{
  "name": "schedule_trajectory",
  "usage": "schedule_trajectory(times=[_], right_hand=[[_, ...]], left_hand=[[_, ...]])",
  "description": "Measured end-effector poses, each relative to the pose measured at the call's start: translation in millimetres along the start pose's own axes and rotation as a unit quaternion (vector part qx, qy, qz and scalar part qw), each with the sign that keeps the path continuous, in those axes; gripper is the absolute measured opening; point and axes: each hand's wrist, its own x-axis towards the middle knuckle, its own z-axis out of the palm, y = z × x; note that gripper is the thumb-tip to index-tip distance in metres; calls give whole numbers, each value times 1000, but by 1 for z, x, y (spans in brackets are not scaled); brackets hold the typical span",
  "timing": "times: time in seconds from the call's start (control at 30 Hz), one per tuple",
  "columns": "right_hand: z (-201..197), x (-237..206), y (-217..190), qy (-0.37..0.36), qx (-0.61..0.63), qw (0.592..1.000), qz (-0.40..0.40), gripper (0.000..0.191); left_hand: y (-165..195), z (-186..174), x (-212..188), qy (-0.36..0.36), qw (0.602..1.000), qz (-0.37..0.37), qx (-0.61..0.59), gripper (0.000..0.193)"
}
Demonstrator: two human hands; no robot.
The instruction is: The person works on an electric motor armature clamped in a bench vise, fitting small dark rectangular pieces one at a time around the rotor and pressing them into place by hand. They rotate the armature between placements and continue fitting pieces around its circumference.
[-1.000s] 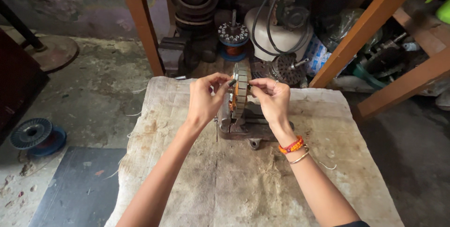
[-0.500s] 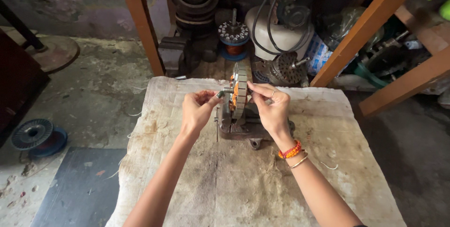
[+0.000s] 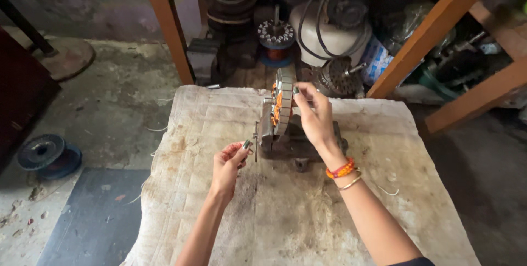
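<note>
Upright in a small bench vise (image 3: 296,142) at the far middle of a stained cloth-covered table (image 3: 307,216): a ring-shaped motor stator (image 3: 282,101) with orange slot liners. Right hand (image 3: 314,116) up at the stator's top edge, fingertips pinched on its rim, orange and gold bangles (image 3: 343,171) at the wrist. Left hand (image 3: 229,164) lower, just left of the vise, fingers curled shut around the vise handle (image 3: 253,144). Beyond the table, a copper-wound rotor (image 3: 276,40) and a white motor housing (image 3: 329,30); on the floor at left, a blue wire spool (image 3: 46,155)
</note>
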Motion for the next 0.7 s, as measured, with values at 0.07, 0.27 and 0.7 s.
schedule_trajectory(times=[0.07, 0.27, 0.7], right_hand=[[1, 5, -1, -3, 44, 998, 43, 20], [5, -1, -8, 13, 11, 1000, 12, 18], [11, -3, -17, 38, -11, 999, -36, 20]], left_hand=[[-15, -2, 0, 3, 1000, 9, -6, 14], [-26, -4, -2, -45, 997, 50, -39, 13], [-24, -3, -5, -48, 998, 46, 8, 14]])
